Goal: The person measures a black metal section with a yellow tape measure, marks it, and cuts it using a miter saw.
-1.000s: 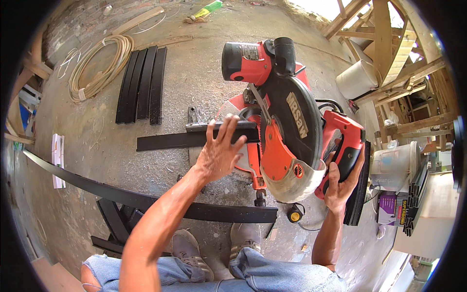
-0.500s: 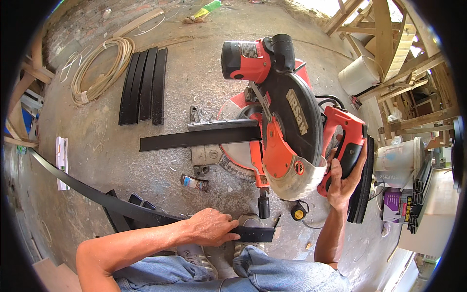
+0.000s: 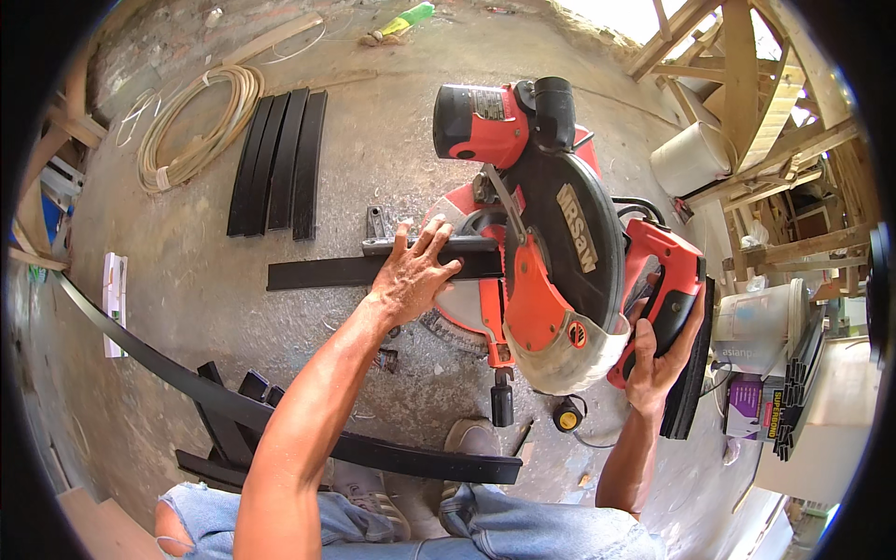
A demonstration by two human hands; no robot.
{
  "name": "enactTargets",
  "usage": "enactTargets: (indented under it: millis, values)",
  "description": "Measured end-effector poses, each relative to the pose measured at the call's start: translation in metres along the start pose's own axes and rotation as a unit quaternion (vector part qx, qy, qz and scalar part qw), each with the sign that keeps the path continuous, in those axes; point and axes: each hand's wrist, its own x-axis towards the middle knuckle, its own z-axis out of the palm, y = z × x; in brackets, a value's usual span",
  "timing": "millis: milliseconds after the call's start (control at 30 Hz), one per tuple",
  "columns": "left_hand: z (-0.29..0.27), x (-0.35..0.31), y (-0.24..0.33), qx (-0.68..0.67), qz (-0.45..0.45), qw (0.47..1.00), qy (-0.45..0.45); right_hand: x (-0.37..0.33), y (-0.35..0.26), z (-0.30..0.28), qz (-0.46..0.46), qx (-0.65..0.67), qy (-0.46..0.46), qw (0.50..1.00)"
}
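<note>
Centre frame: our left hand (image 3: 411,280) lies flat, fingers spread, pressing the black strip (image 3: 322,273) on the red miter saw (image 3: 541,252) base, strip running left from under the grip. Right hand (image 3: 658,359), centre right, grip wrapped around the saw handle (image 3: 667,299).

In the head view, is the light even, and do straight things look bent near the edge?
Head view: not even; the top right corner is washed out by daylight, while the concrete floor is softly lit. The long black strip curves toward the rim, a fisheye effect. The left hand and the saw are sharp.
</note>
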Motion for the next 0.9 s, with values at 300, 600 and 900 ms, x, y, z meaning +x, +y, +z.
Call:
enactTargets:
  millis: [300, 600, 900]
  values:
    - [0.017, -0.006, -0.001, -0.004, 0.014, 0.996, 0.083, -0.002, -0.001, -0.001, 0.022, 0.007, 0.013, 1.000]
    - [0.015, -0.008, -0.002, 0.008, 0.013, 0.996, 0.084, 0.022, -0.028, 0.006, 0.086, 0.007, 0.051, 0.995]
    - [0.015, -0.006, 0.001, 0.037, 0.006, 0.997, 0.066, 0.018, -0.021, 0.014, 0.079, 0.037, 0.082, 0.993]
